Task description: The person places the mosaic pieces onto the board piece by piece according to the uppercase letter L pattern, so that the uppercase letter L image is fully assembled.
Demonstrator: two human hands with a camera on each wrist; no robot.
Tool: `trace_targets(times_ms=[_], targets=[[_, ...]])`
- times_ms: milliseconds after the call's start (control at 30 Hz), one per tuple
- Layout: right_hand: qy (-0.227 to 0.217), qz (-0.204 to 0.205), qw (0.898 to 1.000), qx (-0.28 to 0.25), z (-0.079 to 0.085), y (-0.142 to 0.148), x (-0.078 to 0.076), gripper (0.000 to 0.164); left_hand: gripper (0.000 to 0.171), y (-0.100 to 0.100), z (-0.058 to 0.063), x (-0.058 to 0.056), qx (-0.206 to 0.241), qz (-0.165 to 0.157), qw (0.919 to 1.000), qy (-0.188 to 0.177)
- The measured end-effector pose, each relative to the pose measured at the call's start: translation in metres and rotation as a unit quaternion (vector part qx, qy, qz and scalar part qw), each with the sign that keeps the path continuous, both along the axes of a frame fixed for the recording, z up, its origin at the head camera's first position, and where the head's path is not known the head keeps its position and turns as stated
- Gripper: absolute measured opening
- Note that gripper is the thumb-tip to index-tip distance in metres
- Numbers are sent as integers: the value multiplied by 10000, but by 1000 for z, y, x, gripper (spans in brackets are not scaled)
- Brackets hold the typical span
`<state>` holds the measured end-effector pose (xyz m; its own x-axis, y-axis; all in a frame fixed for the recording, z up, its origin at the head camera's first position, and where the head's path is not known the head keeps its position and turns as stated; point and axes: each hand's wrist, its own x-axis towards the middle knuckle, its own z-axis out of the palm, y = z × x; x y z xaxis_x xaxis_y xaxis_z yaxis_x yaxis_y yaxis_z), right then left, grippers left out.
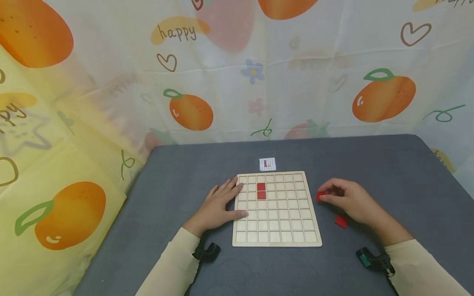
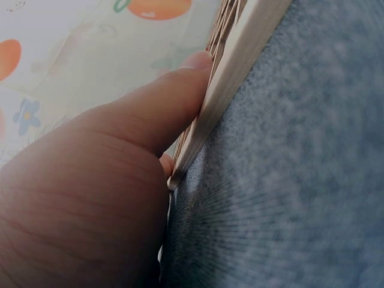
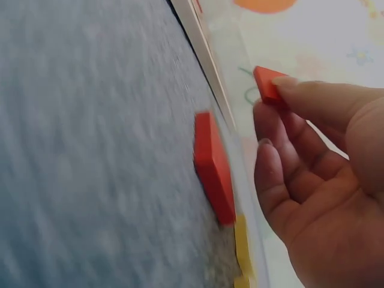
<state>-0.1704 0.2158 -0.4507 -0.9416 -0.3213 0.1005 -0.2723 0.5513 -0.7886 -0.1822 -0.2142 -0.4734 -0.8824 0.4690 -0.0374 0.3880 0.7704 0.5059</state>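
A wooden grid board lies on the table with two red square tiles, one above the other, in its upper-left cells; the lower is this red tile. My left hand rests spread on the board's left edge, its thumb over the rim. Just off the board's right side, my right hand pinches a red tile between thumb and fingers. Another red tile lies on the table below that hand.
A small printed grid card lies behind the board. In the right wrist view, yellow pieces show beyond the loose red tile. A fruit-patterned cloth hangs behind the grey table.
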Motion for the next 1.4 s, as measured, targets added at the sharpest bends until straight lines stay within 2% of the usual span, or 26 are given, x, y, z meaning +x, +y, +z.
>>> trace_targets(times_ms=[267,467,767,1133,1400], targets=[[-107,-61,9993,-342,2,-23,3,10,102,-1,0,0,6,19,10000,-22],[-206,104,9979,-613,1,-43,3,10,101,-1,-1,0,0,49,10000,-21],[-352,391,9960,-728,-6,-79,1,8,101,-1,-1,0,38,33,10000,-29],[-285,678,9931,-910,-8,-120,-3,6,100,0,1,1,-3,59,10000,-32],[-209,645,9939,-873,-11,-139,-8,8,100,1,0,0,1,20,10000,63]])
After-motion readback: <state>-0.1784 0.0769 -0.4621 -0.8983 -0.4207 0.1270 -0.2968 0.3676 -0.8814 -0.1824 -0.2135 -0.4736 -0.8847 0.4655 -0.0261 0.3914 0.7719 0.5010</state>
